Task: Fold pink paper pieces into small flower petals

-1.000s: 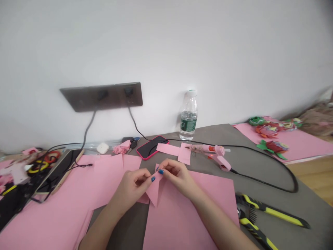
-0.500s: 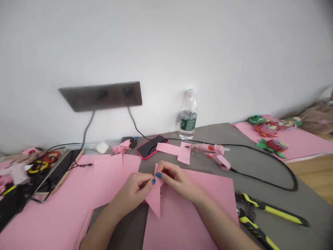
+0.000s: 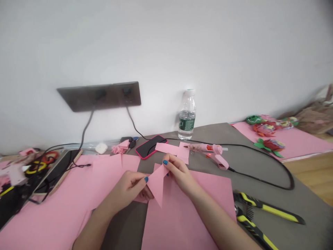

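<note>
A small folded pink paper piece [image 3: 158, 184] with a downward point is held above the grey table [image 3: 260, 166]. My left hand [image 3: 130, 191] pinches its left side between thumb and fingers. My right hand [image 3: 179, 173] pinches its top right corner. Both hands have blue-painted nails. Beneath them lies a large pink paper sheet [image 3: 187, 215].
A pink glue gun [image 3: 210, 152] with a black cord, a phone [image 3: 151, 146] in a pink case and a water bottle [image 3: 186, 114] sit behind my hands. Yellow-handled pliers [image 3: 262, 211] lie at the right. More pink sheets [image 3: 52, 208] and cables lie at the left; paper flowers [image 3: 269, 135] far right.
My hands have spread the pink piece wider, the right hand moving up and right, the left hand slightly left and down. The camera shifted a little.
</note>
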{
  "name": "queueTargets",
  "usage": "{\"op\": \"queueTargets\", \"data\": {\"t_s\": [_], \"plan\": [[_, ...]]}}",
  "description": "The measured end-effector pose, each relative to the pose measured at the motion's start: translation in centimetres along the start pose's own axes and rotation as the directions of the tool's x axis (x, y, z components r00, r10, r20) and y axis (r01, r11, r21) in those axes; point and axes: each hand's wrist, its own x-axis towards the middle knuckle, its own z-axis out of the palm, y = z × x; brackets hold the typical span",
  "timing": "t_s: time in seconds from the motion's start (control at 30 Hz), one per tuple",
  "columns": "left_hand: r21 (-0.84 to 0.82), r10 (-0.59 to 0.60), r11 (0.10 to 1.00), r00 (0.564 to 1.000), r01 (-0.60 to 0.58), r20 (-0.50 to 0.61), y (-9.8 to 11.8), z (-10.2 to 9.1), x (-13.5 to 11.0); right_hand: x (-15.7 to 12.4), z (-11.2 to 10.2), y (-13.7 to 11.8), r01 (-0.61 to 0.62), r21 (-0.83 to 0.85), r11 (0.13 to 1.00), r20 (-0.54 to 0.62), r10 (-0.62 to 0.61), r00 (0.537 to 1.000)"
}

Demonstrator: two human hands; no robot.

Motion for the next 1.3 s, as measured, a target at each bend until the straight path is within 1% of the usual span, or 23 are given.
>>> {"op": "queueTargets", "data": {"t_s": [0.1, 0.17, 0.27, 0.33, 0.37, 0.47, 0.53, 0.7, 0.83, 0.97, 1.17, 1.3], "plan": [[0.007, 0.051, 0.999, 0.999, -0.051, -0.004, 0.0, -0.3, 0.1, 0.2, -0.1, 0.2, 0.022, 0.032, 0.999, -0.046, -0.02, 0.999], [0.035, 0.091, 0.995, 0.996, -0.09, -0.015, -0.1, -0.4, 0.2, 0.2, 0.0, 0.1, 0.023, 0.035, 0.999, -0.045, -0.021, 0.999], [0.052, 0.089, 0.995, 0.996, -0.088, -0.008, 0.0, -0.4, 0.3, 0.0, 0.1, -0.3, 0.0, -0.034, 0.999, 0.029, 0.001, 1.0], [0.032, 0.091, 0.995, 0.996, -0.09, -0.019, 0.0, -0.3, 0.2, -0.1, 0.2, -0.6, -0.014, -0.088, 0.996, 0.088, 0.022, 0.996], [0.011, 0.091, 0.996, 0.995, -0.091, -0.034, 0.0, -0.2, 0.1, -0.1, 0.1, -0.7, -0.017, -0.099, 0.995, 0.098, 0.027, 0.995], [-0.049, 0.084, 0.995, 0.992, -0.089, -0.093, -0.1, -0.2, -0.1, -0.1, 0.0, -0.7, -0.023, -0.08, 0.997, 0.072, 0.029, 0.997], [-0.057, 0.088, 0.994, 0.988, -0.095, -0.123, -0.2, -0.3, -0.1, 0.0, -0.1, -0.7, -0.031, -0.068, 0.997, 0.06, 0.035, 0.998], [-0.022, 0.123, 0.992, 0.984, -0.126, -0.132, -0.2, -0.4, 0.2, -0.1, 0.0, -0.8, -0.04, -0.076, 0.996, 0.051, 0.043, 0.998], [0.007, 0.096, 0.995, 0.988, -0.096, -0.125, 0.0, -0.1, 0.5, -0.2, 0.0, -0.8, -0.038, -0.084, 0.996, 0.039, 0.042, 0.998], [-0.017, 0.066, 0.998, 0.991, -0.068, -0.113, -0.2, 0.1, 0.7, -0.3, 0.0, -0.9, -0.036, -0.081, 0.996, 0.05, 0.04, 0.998], [0.018, 0.06, 0.998, 0.977, -0.057, -0.203, -0.1, -0.1, 0.7, -0.4, 0.1, -1.2, -0.01, -0.079, 0.997, 0.098, 0.018, 0.995], [0.027, 0.06, 0.998, 0.976, -0.055, -0.208, 0.0, -0.1, 0.7, -0.4, 0.1, -1.2, 0.002, -0.082, 0.997, 0.107, 0.006, 0.994]]}}
